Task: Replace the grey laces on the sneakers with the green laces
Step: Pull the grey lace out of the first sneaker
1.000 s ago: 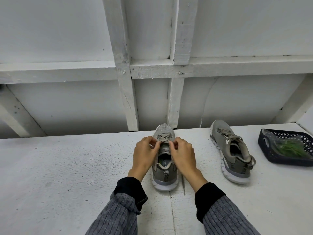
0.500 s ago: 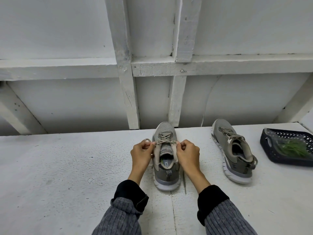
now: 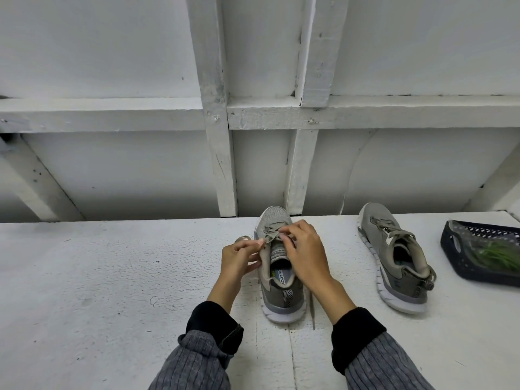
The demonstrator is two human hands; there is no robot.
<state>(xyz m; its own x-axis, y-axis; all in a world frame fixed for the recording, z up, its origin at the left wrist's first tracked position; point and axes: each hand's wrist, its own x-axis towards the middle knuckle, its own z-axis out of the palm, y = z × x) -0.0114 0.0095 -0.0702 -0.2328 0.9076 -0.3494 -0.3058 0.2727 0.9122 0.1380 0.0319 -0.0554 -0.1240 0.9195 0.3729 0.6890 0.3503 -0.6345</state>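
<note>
A grey sneaker (image 3: 277, 294) stands in front of me, toe pointing away, with its grey lace (image 3: 270, 231) partly undone over the lower eyelets. My left hand (image 3: 239, 258) pinches a loop of that lace at the shoe's left side. My right hand (image 3: 305, 254) reaches across the tongue and pinches the crossed lace near the toe. One loose lace end (image 3: 312, 311) trails on the table beside the heel. The second grey sneaker (image 3: 394, 260) lies to the right, still laced in grey. Green laces (image 3: 498, 256) lie in a clear bag in the basket.
A dark perforated basket (image 3: 455, 249) sits at the right edge of the white table (image 3: 112, 277). A white wall with wooden framing (image 3: 219, 136) rises directly behind the table's far edge, close to the sneaker toes.
My right hand has moved forward and left, across the tongue to the lace crossings near the toe. My left hand has stayed at the shoe's left side with the lace loop.
</note>
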